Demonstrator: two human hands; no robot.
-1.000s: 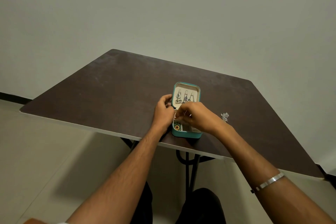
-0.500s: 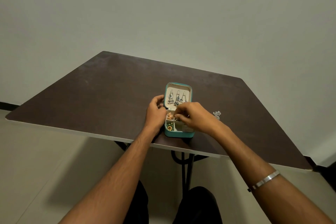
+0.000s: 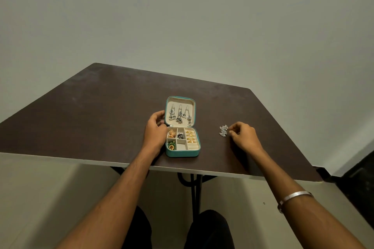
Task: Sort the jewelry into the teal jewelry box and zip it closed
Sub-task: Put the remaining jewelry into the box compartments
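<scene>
The dark brown counter (image 3: pixel 91 111) carries all items under review.

Left hand (image 3: pixel 154 132): it rests against the left side of the teal jewelry box (image 3: pixel 182 152), at the hinge line between lid and base. The fingers curl round the lid's left edge, the thumb toward the base. The hand grips the box and holds nothing else.

Teal jewelry box: it lies open near the front edge of the counter, about centre. The lid (image 3: pixel 180 100) stands tilted back, cream-lined, with three silver drop earrings (image 3: pixel 179 116) hanging in a row on its inner face. The base is divided into compartments. Gold pieces (image 3: pixel 172 133) sit in the rear-left cell, a dark piece (image 3: pixel 180 136) in the rear-middle cell, and a green-and-gold piece (image 3: pixel 171 145) in the front-left cell. Gold rings (image 3: pixel 190 136) sit in the padded roll strip along the right side.

Loose silver earrings (image 3: pixel 223 130): two small pieces lie on the counter to the right of the box, well apart from it.

Right hand (image 3: pixel 243 135): it is just beside the silver earrings, on their right. Its fingers are curled and the fingertips (image 3: pixel 231 131) are drawn together at the earrings' edge. Whether they actually pinch a piece cannot be told.

A silver bracelet (image 3: pixel 294 196) circles the right forearm.
</scene>
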